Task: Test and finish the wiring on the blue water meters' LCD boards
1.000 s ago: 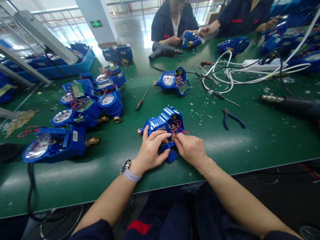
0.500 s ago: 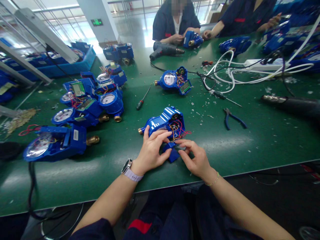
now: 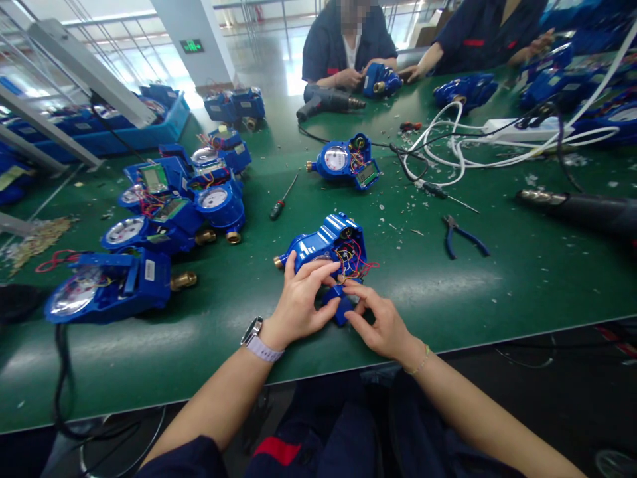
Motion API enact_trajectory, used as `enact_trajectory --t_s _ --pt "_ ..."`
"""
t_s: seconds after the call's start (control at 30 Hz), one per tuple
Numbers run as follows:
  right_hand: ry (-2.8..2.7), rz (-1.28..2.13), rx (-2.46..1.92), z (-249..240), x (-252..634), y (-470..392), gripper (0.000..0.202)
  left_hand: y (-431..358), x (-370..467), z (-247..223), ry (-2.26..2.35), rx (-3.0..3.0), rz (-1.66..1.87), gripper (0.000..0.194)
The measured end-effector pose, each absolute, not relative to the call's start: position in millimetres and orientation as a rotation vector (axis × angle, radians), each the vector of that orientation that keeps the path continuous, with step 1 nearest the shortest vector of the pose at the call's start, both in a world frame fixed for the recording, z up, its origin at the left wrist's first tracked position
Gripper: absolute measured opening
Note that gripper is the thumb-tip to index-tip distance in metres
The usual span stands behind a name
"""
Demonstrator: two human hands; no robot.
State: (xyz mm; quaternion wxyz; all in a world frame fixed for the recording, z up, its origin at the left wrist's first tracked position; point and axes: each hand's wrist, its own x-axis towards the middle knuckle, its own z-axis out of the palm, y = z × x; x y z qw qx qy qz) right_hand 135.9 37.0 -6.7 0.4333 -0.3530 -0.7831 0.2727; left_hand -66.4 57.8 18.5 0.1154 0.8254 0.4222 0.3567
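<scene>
Head: R hand [image 3: 381, 325] nr tbl edge [image 3: 497, 338]

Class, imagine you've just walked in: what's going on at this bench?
The left hand steadies an open blue meter, its wires exposed, while the right hand works at the small blue cover beside it. Pliers and a screwdriver lie nearby. Across the table, another person handles a similar meter.

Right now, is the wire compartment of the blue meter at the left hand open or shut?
Open: red and yellow wires show inside, and red ones stick out past the blue housing.
</scene>
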Motion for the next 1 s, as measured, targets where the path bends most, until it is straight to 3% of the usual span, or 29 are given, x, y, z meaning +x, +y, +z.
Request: enact_trajectory --t_s 0.23,0.67,1.0 --pt "-1.851 0.567 -0.952 -9.5 135.0 36.6 0.025 57.8 -65.1 19.5 1.258 2.425 1.032 0.054" --pt "-1.925 0.739 -0.970 -14.2 134.1 39.7 0.034 58.5 -66.5 18.6 1.245 2.435 1.038 0.052" --pt "-1.839 0.760 -0.984 -15.4 136.2 40.8 0.029 57.6 -64.9 19.4 1.278 2.458 1.017 0.056"
